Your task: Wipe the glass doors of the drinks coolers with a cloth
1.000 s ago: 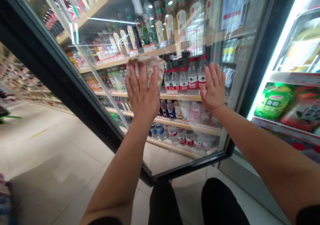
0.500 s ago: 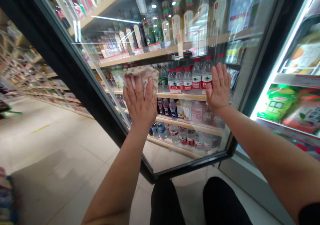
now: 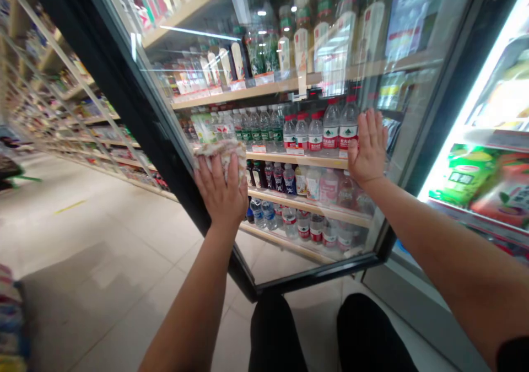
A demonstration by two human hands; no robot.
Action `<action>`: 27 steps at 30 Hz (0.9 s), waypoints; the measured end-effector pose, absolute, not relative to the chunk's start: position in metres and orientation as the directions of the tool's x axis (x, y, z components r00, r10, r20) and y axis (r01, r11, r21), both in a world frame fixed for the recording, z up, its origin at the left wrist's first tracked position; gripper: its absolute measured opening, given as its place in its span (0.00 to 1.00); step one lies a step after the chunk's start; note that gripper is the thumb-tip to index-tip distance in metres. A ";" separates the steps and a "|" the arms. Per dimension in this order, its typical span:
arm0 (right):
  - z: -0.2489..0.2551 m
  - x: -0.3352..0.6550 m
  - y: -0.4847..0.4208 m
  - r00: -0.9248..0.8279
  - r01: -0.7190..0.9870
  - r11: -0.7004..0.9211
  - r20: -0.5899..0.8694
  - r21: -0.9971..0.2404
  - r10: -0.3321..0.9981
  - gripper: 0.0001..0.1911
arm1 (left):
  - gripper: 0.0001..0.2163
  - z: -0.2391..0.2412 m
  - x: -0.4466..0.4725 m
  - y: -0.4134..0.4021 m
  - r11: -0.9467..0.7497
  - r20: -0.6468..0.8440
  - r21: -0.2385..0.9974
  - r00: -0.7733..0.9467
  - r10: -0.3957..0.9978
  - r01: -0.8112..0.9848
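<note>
My left hand (image 3: 224,193) presses a crumpled, light patterned cloth (image 3: 221,149) against the glass door (image 3: 318,275), near its left frame edge. The fingers lie over the cloth, and their tips rest on its folds. My right hand (image 3: 368,150) is flat on the glass farther right, fingers up and thumb out, with nothing in it. The door has a wide black frame and stands swung out from the cooler. Through the pane show bottles with red caps (image 3: 316,132) and green-labelled bottles (image 3: 264,127) on wooden-edged shelves.
To the right, the lit cooler holds a green packet (image 3: 460,176) and other packs on its shelves. Long store shelves (image 3: 82,113) run along the left. Pale floor tiles (image 3: 136,262) lie below, and my knees (image 3: 273,333) are close under the door's bottom edge.
My left hand has slid the cloth down and to the left across the glass, uncovering more green-labelled bottles behind it. The right hand stays on the pane; the view has shifted slightly.
</note>
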State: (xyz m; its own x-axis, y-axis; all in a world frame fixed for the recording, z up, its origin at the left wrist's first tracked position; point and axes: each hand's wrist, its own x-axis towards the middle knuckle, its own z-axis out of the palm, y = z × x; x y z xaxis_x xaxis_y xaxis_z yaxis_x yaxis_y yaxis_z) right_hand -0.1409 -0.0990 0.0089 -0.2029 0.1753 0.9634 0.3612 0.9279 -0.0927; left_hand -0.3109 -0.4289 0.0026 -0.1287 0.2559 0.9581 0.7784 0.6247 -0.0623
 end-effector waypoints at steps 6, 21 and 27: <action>0.006 -0.142 -0.098 -0.186 0.346 0.933 0.967 -0.100 0.172 0.34 | 0.25 -0.013 -0.314 -0.434 0.622 0.957 -0.021 -0.164 0.238 0.782; 0.002 -0.143 -0.103 -0.194 0.348 0.930 0.961 -0.119 0.196 0.34 | 0.27 -0.036 -0.307 -0.422 0.670 0.963 0.049 -0.213 0.165 0.741; 0.004 -0.158 -0.129 -0.068 0.282 0.921 0.952 -0.268 0.297 0.39 | 0.30 -0.036 -0.290 -0.392 0.604 0.958 -0.009 -0.167 0.233 0.797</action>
